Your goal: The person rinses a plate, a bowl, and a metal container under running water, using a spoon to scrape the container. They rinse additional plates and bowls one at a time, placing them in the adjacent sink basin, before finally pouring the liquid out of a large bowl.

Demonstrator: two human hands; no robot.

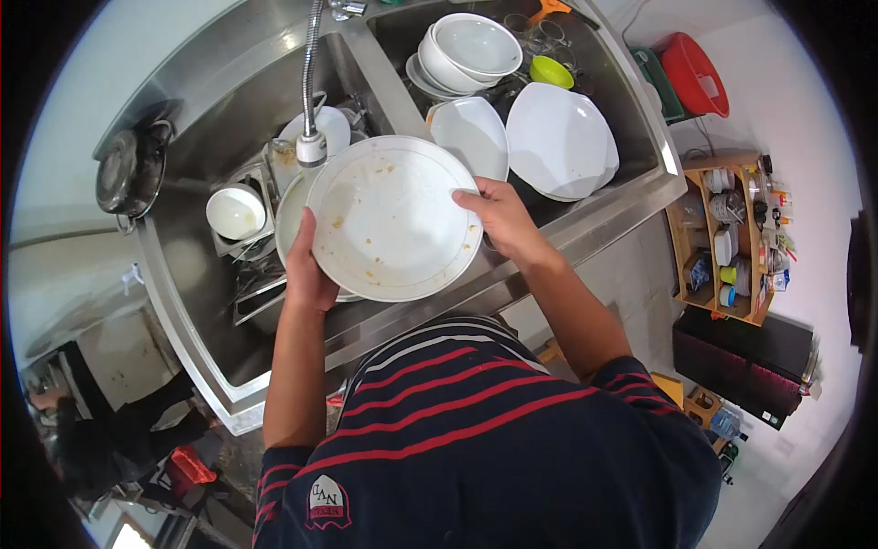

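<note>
Between my two hands is a round white plate (pixel 395 220) with brown food bits stuck to it, tilted over the sink divider and front edge. My left hand (pixel 309 265) grips its left rim, fingers hidden underneath. On the right rim, my right hand (pixel 498 218) has the thumb on top and the fingers below. The flexible tap hose (pixel 311 73) ends in a spray head (pixel 312 149) just above the plate's far left edge. Whether water runs cannot be seen. Partly covered by the plate, other dishes lie in the left basin.
A white bowl (pixel 236 212) and metal trays sit in the left basin (pixel 197 302). In the right basin are stacked white bowls (pixel 476 46), white plates (pixel 562 142), a green bowl (pixel 551 72) and glasses. A dark pot (pixel 133 171) stands at the left rim. Another person (pixel 101 439) is at lower left.
</note>
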